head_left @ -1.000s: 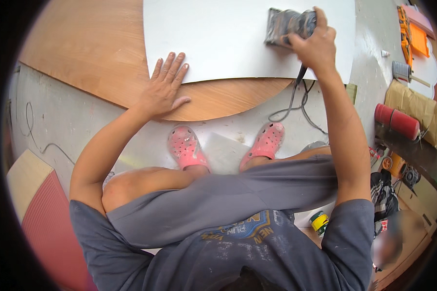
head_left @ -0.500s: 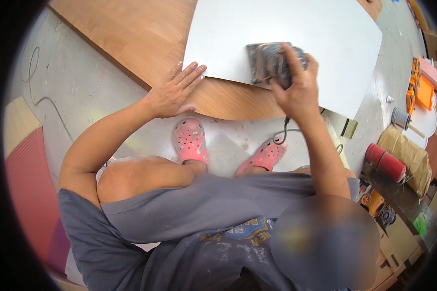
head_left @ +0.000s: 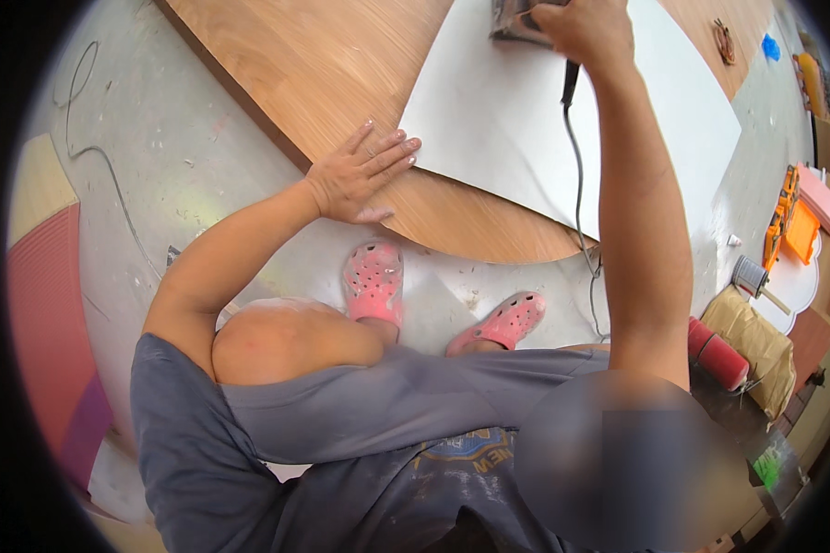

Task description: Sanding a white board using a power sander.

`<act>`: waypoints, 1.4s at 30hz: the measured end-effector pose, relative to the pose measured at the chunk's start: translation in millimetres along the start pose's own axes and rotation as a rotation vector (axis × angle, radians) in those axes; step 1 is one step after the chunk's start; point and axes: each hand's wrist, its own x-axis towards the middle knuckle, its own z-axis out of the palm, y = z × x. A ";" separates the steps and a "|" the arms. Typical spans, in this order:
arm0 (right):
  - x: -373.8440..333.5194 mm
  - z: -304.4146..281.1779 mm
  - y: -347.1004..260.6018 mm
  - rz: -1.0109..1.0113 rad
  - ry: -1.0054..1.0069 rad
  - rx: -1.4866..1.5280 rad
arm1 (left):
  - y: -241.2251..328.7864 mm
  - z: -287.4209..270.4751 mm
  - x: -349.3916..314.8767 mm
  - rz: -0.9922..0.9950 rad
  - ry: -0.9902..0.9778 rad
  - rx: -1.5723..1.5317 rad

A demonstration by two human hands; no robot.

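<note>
A white sheet [head_left: 498,120] lies on a wood-grain board [head_left: 314,64] with a curved near edge. My left hand [head_left: 360,175] rests flat on the board, fingers spread, its fingertips at the sheet's left corner; whitish dust coats the fingers. At the top of the view my right hand [head_left: 598,32] grips a dark power sander [head_left: 512,20] set on the sheet. The sander is partly cut off by the frame's upper edge. Its black cord [head_left: 576,147] trails back across the sheet, over the board's edge and down toward the floor.
Pink clogs [head_left: 376,281] stand on the dusty grey floor below the board. To the right are a metal can [head_left: 750,275], a red cylinder [head_left: 717,353], a brown paper bag [head_left: 752,341] and orange items [head_left: 800,230]. A thin cable [head_left: 111,175] and a pink panel [head_left: 46,313] lie left.
My right hand has pushed the sander from the sheet's near edge farther away, toward the top of the view, pulling the cord out straighter. My left hand stays at the sheet's corner.
</note>
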 end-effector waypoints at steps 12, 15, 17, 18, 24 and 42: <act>-86.5 28.5 6.9 -0.409 -0.097 -0.073 | 4.7 2.5 -3.4 -0.036 0.035 -0.019; -91.9 33.7 -1.5 -0.384 -0.154 -0.115 | 6.4 0.8 -3.6 -0.050 0.020 -0.005; -76.1 32.0 -8.1 -0.354 -0.119 -0.117 | 7.6 -3.7 -2.1 -0.049 0.030 -0.005; -62.8 33.1 -10.6 -0.319 -0.109 -0.122 | 8.1 -4.0 -1.5 -0.057 0.036 0.000; 45.7 10.3 -32.1 -0.073 -0.023 -0.100 | 7.8 0.2 -0.6 -0.063 0.085 -0.082; -22.0 28.2 -24.1 -0.197 -0.290 0.090 | 13.4 -43.1 44.1 -0.319 0.530 -0.256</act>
